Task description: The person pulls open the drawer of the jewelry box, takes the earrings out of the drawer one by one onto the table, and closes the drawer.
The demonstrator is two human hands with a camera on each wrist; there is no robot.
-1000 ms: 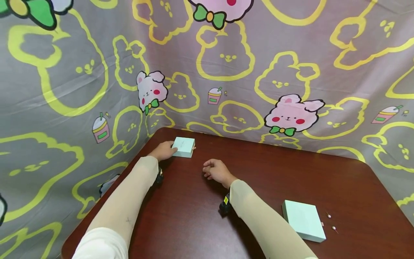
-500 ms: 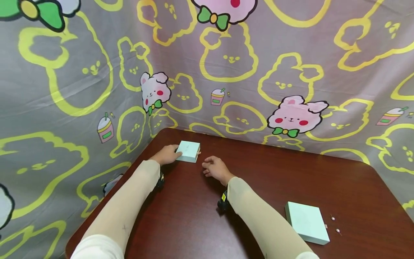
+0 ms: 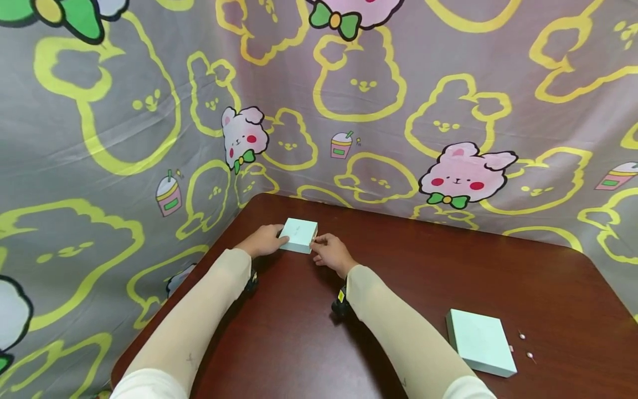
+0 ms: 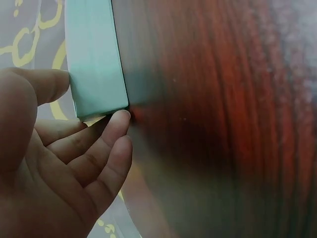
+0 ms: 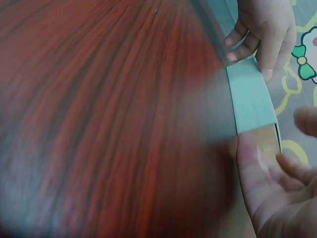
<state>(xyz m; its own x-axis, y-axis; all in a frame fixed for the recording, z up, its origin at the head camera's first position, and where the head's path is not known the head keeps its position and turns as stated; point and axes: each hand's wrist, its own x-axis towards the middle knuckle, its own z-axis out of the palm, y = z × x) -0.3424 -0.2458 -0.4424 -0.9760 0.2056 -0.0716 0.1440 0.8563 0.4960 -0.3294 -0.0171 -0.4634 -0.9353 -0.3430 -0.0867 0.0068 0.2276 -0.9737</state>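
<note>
A pale mint-green drawer box [image 3: 299, 231] lies flat near the far left corner of the table. My left hand [image 3: 261, 241] holds its left end; in the left wrist view the thumb rests at the upper edge while fingertips [image 4: 121, 119] sit at the lower corner. At the opposite end, where a small ribbon tab shows, is my right hand [image 3: 333, 255]. From the right wrist, the tan end face [image 5: 267, 139] of the box [image 5: 252, 96] shows between loosely bent fingers, one fingertip right at the box's corner and the thumb standing apart.
A second mint-green box [image 3: 480, 343] lies on the reddish-brown table [image 3: 423, 260] at the near right. Beside it are two small white beads on thin stems, one bead [image 3: 522, 336] farther back than the other [image 3: 530, 355]. A cartoon-printed curtain [image 3: 369, 100] hangs behind the table.
My right hand has come up to the tab end of the box, where a gap showed before. The left hand and box have shifted slightly right and nearer.
</note>
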